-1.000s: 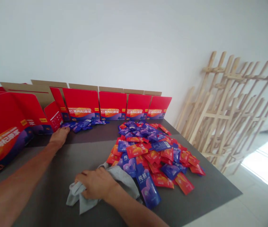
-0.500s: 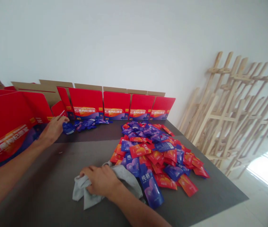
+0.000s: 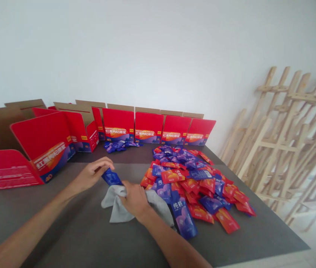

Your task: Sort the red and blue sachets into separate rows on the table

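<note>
My left hand (image 3: 91,174) pinches the upper end of a dark blue foil pouch (image 3: 110,177) above the table. The pouch's lower end meets a light grey cloth (image 3: 119,211), which my right hand (image 3: 135,199) grips with the fingers closed round it. Part of the cloth spreads out under my right hand and forearm. To the right lies a heap of red pouches (image 3: 199,213) mixed with blue pouches (image 3: 184,219), the nearest almost touching the cloth. A smaller pile of blue pouches (image 3: 119,146) lies farther back, in front of the boxes.
A row of red printed cartons (image 3: 148,126) with raised flaps lines the back of the dark table (image 3: 71,230). Larger open cartons (image 3: 45,143) stand at the left. Wooden easels (image 3: 280,134) lean by the white wall beyond the table's right edge.
My left hand has come away from the small blue pile, moving right and nearer with a blue pouch. The pouch now meets the cloth in my right hand. The view has turned slightly left.
</note>
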A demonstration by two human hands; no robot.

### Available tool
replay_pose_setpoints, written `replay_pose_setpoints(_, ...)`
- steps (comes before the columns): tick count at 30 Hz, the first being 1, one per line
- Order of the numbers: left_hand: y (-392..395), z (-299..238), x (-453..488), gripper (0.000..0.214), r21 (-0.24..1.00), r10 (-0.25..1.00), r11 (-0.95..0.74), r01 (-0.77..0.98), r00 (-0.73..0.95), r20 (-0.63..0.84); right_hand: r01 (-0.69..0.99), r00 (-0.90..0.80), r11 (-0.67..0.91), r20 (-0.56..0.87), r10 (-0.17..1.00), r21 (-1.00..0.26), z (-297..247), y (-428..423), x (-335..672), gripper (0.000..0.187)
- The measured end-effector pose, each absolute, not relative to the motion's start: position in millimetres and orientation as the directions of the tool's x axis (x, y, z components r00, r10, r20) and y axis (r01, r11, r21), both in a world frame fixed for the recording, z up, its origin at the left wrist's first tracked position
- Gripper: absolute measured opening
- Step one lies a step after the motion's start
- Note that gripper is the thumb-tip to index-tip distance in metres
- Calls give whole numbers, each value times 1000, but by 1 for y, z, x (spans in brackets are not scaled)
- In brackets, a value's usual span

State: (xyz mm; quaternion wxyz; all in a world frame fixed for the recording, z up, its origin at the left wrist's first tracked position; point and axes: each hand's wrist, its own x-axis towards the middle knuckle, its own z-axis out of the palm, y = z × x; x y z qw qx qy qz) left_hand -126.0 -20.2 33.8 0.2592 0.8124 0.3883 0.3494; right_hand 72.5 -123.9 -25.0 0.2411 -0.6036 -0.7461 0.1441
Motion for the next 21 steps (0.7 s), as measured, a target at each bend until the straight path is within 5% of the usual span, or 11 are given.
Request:
replay_pose_setpoints(5, -39, 5, -106, 68, 922, 917, -372, 106, 196, 348, 769, -114, 237, 237, 965, -594, -34, -119, 76, 27)
replay_pose_setpoints(9, -55, -25, -97, 95, 983, 929, -120, -141, 332, 161, 556, -117, 342, 336, 934, -757, -43, -110, 77, 23)
replay_pose_setpoints(14, -70, -56, -85, 83, 982, 946, 118, -147, 319, -66, 389, 17, 349, 385, 923, -853, -45, -108, 78, 33)
replay_pose_setpoints(18, -72, -62, -76, 79, 976, 957, 110, -190, 286, -52, 485, -21, 369, 411, 912, -793, -34, -118, 84, 62)
replay_pose_setpoints(21, -72, -63, -72, 78, 968, 951, 122, -220, 306, -51, 601, -255, 468, 399, 881, -648, -25, -124, 88, 55)
